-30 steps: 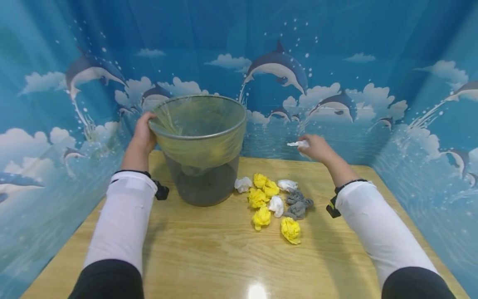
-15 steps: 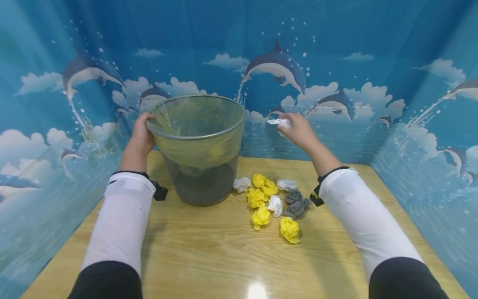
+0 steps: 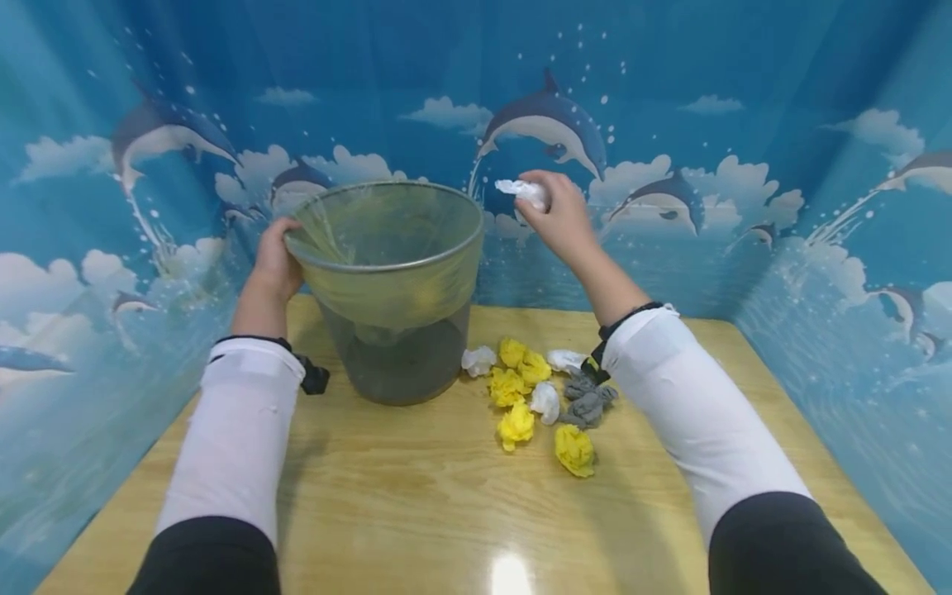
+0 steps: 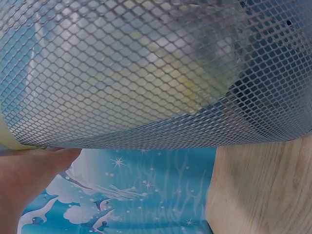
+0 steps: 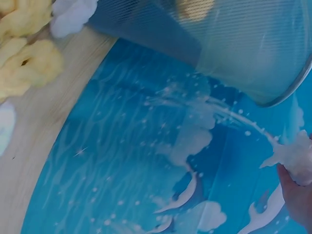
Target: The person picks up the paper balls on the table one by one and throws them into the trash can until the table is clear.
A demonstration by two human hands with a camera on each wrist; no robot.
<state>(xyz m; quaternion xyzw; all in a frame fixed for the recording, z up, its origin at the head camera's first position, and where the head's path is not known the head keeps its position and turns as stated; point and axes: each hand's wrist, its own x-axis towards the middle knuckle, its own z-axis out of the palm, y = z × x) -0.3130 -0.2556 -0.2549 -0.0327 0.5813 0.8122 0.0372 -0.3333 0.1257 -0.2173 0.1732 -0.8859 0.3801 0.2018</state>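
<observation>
A mesh wastebasket (image 3: 402, 364) with a see-through yellowish bag lining it stands upright at the back left of the table. My left hand (image 3: 277, 263) grips its rim at the left side; in the left wrist view the hand (image 4: 36, 173) shows against the mesh wall. My right hand (image 3: 561, 215) pinches a crumpled piece of white paper (image 3: 526, 193), raised beside the basket's right rim and apart from it. The right wrist view has the white paper (image 5: 297, 156) at its right edge, next to the rim. Something yellow (image 4: 187, 87) shows through the mesh.
Several crumpled yellow balls (image 3: 516, 426), a few white ones (image 3: 546, 402) and dark grey ones (image 3: 587, 405) lie right of the basket on the wooden table (image 3: 387, 496). A blue dolphin-print curtain (image 3: 669, 83) rises behind and at both sides.
My right hand has moved up and left with the white paper, towards the basket's rim. The left hand keeps its grip on the rim.
</observation>
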